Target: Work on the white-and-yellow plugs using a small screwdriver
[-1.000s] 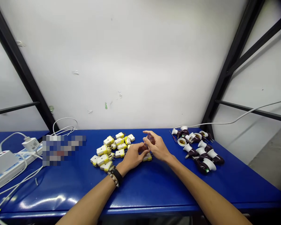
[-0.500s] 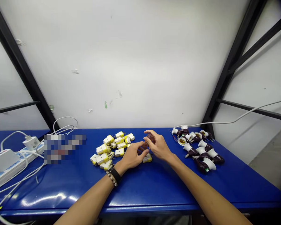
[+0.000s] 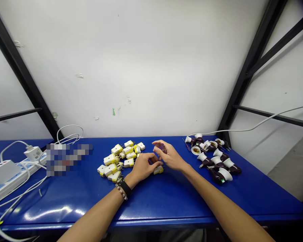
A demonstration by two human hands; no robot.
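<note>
My right hand (image 3: 169, 156) pinches a small dark purple translucent piece (image 3: 162, 147) between its fingertips, and the fingers partly hide it. My left hand (image 3: 143, 167) is curled just below that piece, and I cannot tell whether it holds anything. A white and yellow plug (image 3: 158, 170) lies under my hands. To the left of my left hand is a heap of similar two-pin plugs (image 3: 115, 161). A black band and a beaded bracelet (image 3: 123, 190) circle my left wrist.
Several dark brown and white lamp holders (image 3: 213, 158) lie at the right of the blue table (image 3: 164, 205), with a white cable and a small screwdriver (image 3: 186, 144). A power strip (image 3: 11, 176) with an adapter and cables sits at the left, beside a blurred patch (image 3: 68, 159).
My right hand has moved slightly up and right, drawing the dark piece away from my left hand. My hands now cover less of the white and yellow plug.
</note>
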